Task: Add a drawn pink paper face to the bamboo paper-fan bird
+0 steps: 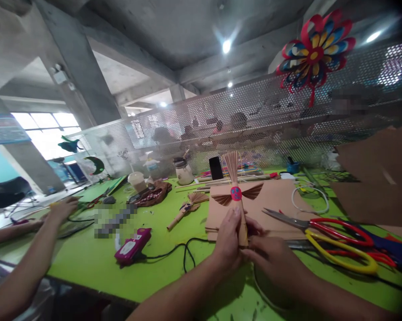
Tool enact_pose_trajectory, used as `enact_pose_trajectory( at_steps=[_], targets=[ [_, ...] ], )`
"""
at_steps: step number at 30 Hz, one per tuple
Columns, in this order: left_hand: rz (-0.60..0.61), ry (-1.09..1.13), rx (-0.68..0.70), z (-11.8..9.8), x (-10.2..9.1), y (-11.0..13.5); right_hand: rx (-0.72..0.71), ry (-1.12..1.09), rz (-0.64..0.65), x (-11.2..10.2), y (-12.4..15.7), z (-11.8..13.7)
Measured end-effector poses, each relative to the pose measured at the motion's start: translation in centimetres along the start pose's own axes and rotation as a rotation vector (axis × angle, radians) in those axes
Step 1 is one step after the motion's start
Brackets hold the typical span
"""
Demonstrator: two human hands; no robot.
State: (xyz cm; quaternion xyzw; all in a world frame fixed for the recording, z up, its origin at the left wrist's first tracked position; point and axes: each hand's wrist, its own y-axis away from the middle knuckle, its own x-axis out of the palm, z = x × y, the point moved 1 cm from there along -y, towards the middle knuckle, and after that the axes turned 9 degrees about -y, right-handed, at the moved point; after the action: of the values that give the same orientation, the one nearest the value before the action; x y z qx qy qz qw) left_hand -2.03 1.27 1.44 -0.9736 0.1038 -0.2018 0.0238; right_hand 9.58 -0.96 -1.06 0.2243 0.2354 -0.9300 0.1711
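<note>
My left hand (230, 236) is wrapped round the rolled stem of a brown kraft-paper figure (243, 223), held upright in front of me. Pleated paper fans out at its top and to both sides, and a round red and blue patch sits at the middle. Thumb and fingers of my right hand (271, 263) pinch the stem's lower end; part of that grip is hidden. Behind the figure lies a stack of brown paper sheets (274, 196). A smaller pleated paper piece (185, 209) rests on the table to the left.
Scissors with red and yellow handles (337, 245) lie at right, blades toward my hands. A purple device (134, 247) trails a black cable at left. A phone (216, 168), a jar (183, 171) and a cup (138, 182) stand farther back. A co-worker's arm (36, 254) reaches in from the left.
</note>
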Motion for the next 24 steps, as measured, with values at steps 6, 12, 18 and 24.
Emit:
enact_pose_trajectory(
  at_steps=[6, 12, 18, 24],
  targets=[
    [0.014, -0.002, 0.020, -0.1, 0.0, 0.4, -0.039, 0.048, -0.061, 0.1, 0.3, -0.2],
    [0.006, -0.053, 0.008, -0.8, -0.4, 0.3, -0.027, 0.046, -0.033, 0.7, 0.5, -0.6],
    [-0.011, -0.066, 0.040, -1.0, -0.5, 0.3, -0.010, -0.017, -0.017, 1.0, 0.5, -0.7],
    [-0.024, -0.051, 0.020, -0.8, -0.4, 0.2, -0.008, 0.007, -0.017, 0.9, 0.4, -0.9]
  ],
)
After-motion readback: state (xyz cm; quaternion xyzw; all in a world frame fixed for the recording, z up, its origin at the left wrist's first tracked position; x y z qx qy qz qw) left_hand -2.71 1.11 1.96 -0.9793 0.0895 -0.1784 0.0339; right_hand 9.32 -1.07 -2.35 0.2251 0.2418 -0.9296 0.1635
